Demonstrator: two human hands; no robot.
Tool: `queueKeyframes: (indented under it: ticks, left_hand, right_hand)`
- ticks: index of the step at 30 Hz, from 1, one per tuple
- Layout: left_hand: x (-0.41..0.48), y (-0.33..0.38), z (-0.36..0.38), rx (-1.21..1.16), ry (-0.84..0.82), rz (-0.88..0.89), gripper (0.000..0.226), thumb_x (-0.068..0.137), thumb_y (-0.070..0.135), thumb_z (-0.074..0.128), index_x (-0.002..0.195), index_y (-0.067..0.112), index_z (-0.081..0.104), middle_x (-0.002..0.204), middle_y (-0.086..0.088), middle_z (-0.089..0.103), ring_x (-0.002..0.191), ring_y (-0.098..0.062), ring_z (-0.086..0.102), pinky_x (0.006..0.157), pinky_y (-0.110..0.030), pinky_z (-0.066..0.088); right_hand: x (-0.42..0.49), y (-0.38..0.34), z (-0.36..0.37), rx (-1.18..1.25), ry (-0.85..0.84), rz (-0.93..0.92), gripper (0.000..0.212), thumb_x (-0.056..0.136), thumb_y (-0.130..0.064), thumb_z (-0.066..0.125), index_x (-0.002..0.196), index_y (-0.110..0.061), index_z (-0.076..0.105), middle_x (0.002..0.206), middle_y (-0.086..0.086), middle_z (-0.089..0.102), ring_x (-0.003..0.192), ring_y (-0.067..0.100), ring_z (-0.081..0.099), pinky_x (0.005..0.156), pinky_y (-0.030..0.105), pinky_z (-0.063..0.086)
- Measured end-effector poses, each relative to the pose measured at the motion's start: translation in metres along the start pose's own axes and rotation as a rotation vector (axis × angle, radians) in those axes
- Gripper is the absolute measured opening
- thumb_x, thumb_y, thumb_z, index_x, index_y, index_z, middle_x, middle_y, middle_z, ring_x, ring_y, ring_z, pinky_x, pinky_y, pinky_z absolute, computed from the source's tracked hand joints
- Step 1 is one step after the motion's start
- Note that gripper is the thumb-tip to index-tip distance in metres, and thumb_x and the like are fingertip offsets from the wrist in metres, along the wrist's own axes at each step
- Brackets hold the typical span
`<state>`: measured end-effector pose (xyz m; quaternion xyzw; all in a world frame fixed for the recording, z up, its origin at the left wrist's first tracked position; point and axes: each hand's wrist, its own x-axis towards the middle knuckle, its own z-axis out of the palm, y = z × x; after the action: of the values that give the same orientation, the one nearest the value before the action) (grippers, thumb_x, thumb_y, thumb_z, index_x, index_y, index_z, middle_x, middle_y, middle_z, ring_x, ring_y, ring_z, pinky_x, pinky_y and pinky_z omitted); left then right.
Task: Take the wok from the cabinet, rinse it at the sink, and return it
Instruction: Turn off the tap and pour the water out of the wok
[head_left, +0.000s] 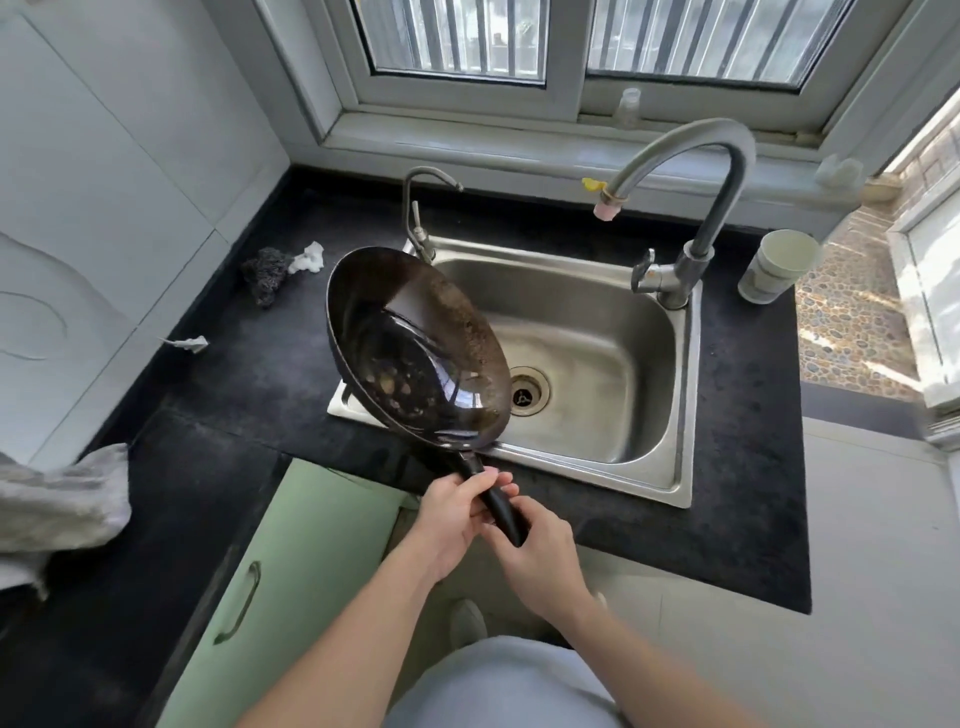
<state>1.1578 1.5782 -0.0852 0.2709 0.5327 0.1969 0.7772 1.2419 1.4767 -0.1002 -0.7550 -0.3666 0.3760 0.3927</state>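
Plainly, the table (753, 467) is the biggest thing here, a dark slab with one steel sink (592, 343) let into it. Two taps stand at the sink's back rim: a tall one (727, 171) on the right and a small one (423, 208) on the left. No water shows running from either.

The one wok (415, 348) hangs tilted over the sink's left edge, its bowl facing the camera, with pale spots on the inner surface. It looks like stiff, dark metal, probably heavy and front-loaded, so the long handle (498, 506) is the place to take it (a second hand close to the bowl would steady the swing). If wet, the smooth handle may be slippery.

Both hands are on that handle: the left hand (452, 514) wraps it nearer the bowl, the right hand (540, 551) closes around its end. Each grip is curled tight on the handle, nothing else held.

Smaller things: one green cabinet door (291, 587) below, ajar; one cloth (57, 504) at far left; one cup (779, 265) by the tall tap; one scourer (267, 273); two scraps (309, 257) of white paper.
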Motion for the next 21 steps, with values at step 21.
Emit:
queueKeyframes:
  ticks: [21]
  left_hand:
    - [0.005,0.020,-0.061,0.000,-0.224,-0.118,0.010,0.097,0.008,0.058,0.095,0.001,0.065,0.098,-0.012,0.074,0.095,-0.020,0.074,0.082,-0.030,0.059]
  right_hand:
    - [-0.020,-0.043,0.078,0.619,-0.149,0.330,0.013,0.095,-0.010,0.065,0.093,0.001,0.059,0.056,0.010,0.055,0.039,0.016,0.050,0.037,0.027,0.046]
